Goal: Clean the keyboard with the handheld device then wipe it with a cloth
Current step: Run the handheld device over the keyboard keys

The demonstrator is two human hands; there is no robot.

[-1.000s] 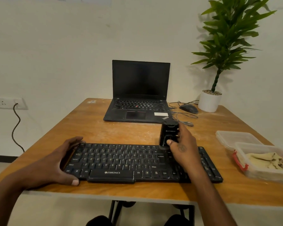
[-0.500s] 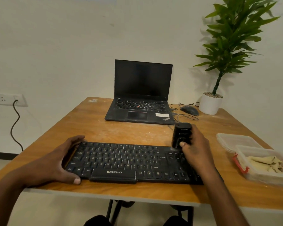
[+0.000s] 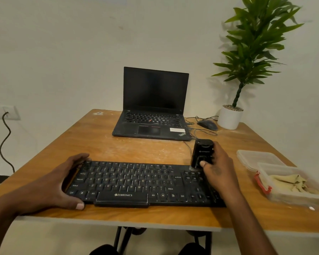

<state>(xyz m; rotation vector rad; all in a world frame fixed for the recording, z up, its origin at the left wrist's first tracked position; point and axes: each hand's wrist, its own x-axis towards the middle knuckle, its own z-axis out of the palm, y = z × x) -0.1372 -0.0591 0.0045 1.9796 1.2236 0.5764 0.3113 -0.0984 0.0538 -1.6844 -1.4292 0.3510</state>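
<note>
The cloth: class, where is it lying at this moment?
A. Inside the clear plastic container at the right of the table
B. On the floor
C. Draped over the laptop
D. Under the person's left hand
A: the crumpled yellowish cloth sits inside the clear plastic container, untouched by either hand.

A black keyboard [image 3: 136, 183] lies along the near edge of the wooden table [image 3: 103, 142]. The left hand [image 3: 59, 183] grips its left end, thumb on the front edge and fingers curled over the back. The right hand [image 3: 216, 170] holds a black handheld device [image 3: 202, 152] upright, its lower end on the keys at the keyboard's far right corner, the thumb pressed against its front. Toward the far edge sits an open laptop [image 3: 153, 111] with a dark screen, a mouse [image 3: 207, 124] and a potted plant [image 3: 230, 116] beside it near the far right corner. By the right edge stands a clear plastic container [image 3: 276, 190] with a crumpled cloth [image 3: 291, 183] inside, its lid [image 3: 254, 157] just behind it.
</note>
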